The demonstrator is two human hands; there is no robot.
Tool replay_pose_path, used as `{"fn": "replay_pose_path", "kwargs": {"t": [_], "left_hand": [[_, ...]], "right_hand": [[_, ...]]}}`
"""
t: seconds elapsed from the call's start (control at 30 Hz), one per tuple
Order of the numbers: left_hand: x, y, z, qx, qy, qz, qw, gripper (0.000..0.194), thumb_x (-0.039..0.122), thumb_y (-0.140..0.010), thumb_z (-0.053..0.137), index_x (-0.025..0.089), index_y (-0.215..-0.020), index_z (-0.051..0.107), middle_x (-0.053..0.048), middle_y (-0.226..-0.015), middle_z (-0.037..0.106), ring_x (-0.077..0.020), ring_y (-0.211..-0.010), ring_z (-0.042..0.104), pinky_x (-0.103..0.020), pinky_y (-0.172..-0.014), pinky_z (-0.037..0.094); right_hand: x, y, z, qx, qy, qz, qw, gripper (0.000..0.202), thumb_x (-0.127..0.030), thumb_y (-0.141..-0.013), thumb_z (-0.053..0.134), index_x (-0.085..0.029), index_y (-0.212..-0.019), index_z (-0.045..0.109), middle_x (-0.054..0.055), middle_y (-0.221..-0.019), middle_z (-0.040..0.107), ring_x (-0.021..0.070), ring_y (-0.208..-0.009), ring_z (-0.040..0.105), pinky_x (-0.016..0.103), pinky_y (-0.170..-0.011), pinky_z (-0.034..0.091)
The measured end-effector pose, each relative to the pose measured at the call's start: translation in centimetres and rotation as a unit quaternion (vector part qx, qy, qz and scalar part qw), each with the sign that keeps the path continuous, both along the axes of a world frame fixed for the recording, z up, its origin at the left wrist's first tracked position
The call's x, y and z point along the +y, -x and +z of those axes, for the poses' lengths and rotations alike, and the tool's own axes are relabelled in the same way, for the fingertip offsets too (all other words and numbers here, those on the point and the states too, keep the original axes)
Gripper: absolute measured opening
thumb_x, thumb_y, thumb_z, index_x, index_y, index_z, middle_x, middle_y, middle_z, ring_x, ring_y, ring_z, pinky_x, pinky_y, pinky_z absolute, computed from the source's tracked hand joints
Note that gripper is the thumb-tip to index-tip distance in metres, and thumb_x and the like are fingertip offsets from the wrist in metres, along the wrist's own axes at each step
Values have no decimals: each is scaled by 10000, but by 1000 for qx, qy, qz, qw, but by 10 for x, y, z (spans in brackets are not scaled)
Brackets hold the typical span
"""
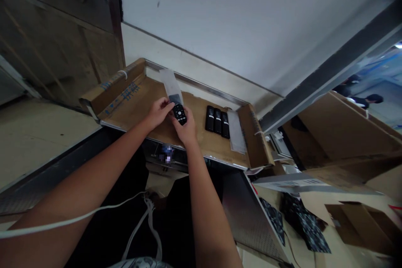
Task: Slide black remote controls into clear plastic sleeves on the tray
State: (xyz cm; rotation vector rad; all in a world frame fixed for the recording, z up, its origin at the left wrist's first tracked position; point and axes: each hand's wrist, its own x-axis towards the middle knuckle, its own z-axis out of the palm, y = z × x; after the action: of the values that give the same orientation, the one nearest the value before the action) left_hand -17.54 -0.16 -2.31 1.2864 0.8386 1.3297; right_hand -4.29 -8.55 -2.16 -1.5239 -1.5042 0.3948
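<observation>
Tabletop (220,144): I see it covered with flattened cardboard (141,104), flaps raised at both ends.
Remotes (217,121): three black ones, side by side, touching, right of centre.
Bags (237,132): clear stack just right of the remotes.
Boxes (339,134): large brown cartons on the right.
Cable (78,217): white, crossing the lower left.
Wall (235,21): pale, behind the tabletop.
Door (56,29): metal, upper left.
</observation>
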Motion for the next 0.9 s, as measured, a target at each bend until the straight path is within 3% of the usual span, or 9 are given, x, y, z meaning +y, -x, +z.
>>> {"fn": "replay_pose_path", "kwargs": {"t": [0.13,0.23,0.53,0.73,0.9], "left_hand": [[2,3,-3,51,-26,18,998,174,334,-818,665,179,-780,594,20,-670,601,-126,-592,549,-235,-559,432],[3,3,-6,83,-45,-1,996,207,376,-826,646,177,-795,597,15,-682,604,-129,-617,557,-247,-592,457],[7,3,-15,172,-109,-45,978,354,532,-864,577,180,-842,605,-13,-765,637,-152,-700,570,-278,-657,461],[6,2,-16,173,-101,-58,978,375,556,-865,570,183,-838,588,-16,-760,632,-156,-685,566,-289,-660,454],[2,2,-11,193,-115,-66,972,370,546,-859,565,181,-803,589,-15,-746,616,-155,-690,547,-292,-679,442]], "right_hand": [[-2,0,1,9,0,-20,1000,609,-397,-836,730,-241,-1384,515,102,-1262,690,289,-1137,663,430,-995,509],[-3,1,2,13,9,-31,999,613,-389,-826,737,-248,-1380,514,106,-1243,692,301,-1105,675,435,-965,518],[-4,1,4,18,22,-51,998,680,-403,-829,724,-246,-1440,469,110,-1153,706,284,-930,703,380,-822,533],[-3,0,1,12,3,-51,999,718,-410,-833,723,-256,-1470,431,99,-1088,712,269,-863,696,361,-769,523],[-2,1,0,6,7,-61,998,558,-435,-841,696,-252,-1336,517,70,-1009,706,254,-825,685,346,-743,515]]}}
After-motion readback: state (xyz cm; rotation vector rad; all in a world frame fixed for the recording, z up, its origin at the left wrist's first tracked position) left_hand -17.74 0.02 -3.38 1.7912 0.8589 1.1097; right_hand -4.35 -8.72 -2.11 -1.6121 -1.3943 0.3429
